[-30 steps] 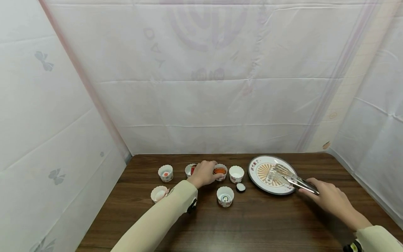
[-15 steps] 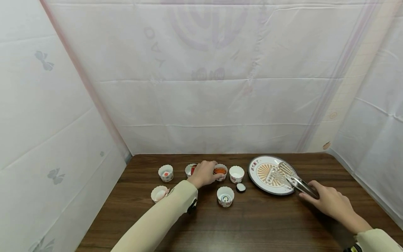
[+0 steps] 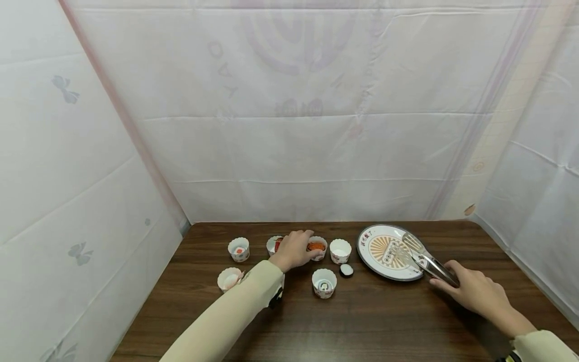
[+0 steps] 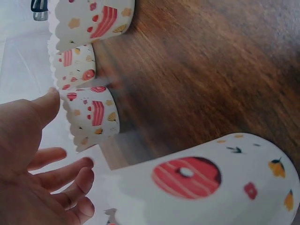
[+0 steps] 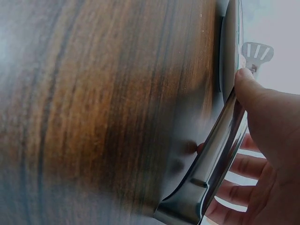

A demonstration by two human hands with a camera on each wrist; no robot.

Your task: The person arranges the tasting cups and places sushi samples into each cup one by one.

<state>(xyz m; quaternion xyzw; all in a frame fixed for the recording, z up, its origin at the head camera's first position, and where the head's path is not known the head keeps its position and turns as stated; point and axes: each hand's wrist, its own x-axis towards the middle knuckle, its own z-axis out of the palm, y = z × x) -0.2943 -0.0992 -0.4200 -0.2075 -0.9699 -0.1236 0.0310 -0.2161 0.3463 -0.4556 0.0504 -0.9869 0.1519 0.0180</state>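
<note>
My left hand [image 3: 293, 250] reaches to a scalloped paper cup [image 3: 318, 254] with orange food inside. Its thumb and fingers hold this cup at the rim, as the left wrist view shows with the printed cup [image 4: 96, 115]. In my right hand [image 3: 475, 289] is a pair of metal tongs [image 3: 436, 269], handle between thumb and fingers. Their slotted head [image 5: 258, 54] and the other, thinner head stand apart over the white plate [image 3: 371, 264], which has a dark rim and sunburst print. A small black-sided, white-topped piece [image 3: 346, 270] sits on the table left of the plate.
Right of the held cup stands a white paper cup [image 3: 340, 251]; nearer is one with a small roll [image 3: 324, 285] inside. More cups are at left: one with a red-and-white piece [image 3: 238, 250], one with pinkish contents [image 3: 228, 277], one with red contents [image 3: 274, 245]. White cloth [image 3: 325, 151] hangs behind.
The tongs have swung slightly right over the plate and their heads have spread wider apart. My left hand keeps its place at the cup with orange food.
</note>
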